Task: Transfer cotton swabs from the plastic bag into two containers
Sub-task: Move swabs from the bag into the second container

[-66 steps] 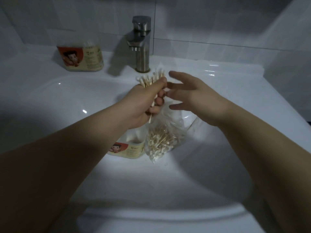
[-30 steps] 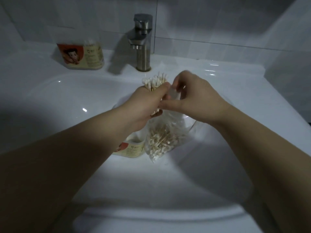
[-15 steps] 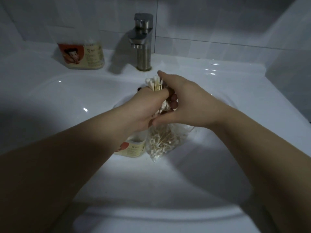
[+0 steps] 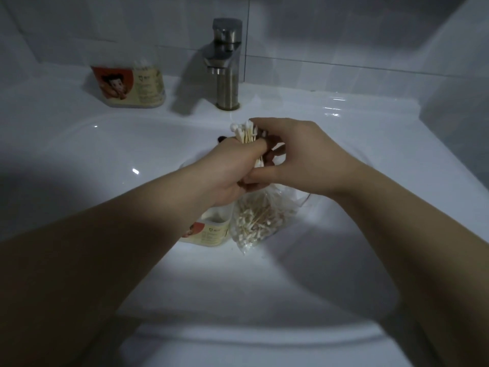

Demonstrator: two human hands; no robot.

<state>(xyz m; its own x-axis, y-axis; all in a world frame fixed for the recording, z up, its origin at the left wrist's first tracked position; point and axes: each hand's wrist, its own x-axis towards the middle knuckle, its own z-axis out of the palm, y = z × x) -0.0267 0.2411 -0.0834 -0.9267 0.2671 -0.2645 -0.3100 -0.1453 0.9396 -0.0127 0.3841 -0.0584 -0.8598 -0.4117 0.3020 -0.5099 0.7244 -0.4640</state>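
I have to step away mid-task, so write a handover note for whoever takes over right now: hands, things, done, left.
Left hand grips a swab bundle upright over the basin. Right hand curls round the same bundle from the side.
Plastic bag, many swabs inside, lies in the sink basin beside one container, partly hidden by the left arm.
Second container stands on the ledge left of the faucet; white tips show at its top.
Done: one bundle out of the bag.
Left: put it in a container, then empty the bag.

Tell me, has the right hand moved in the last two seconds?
Yes: the right hand shifted left, nearer below the faucet, closing onto the swab bundle.
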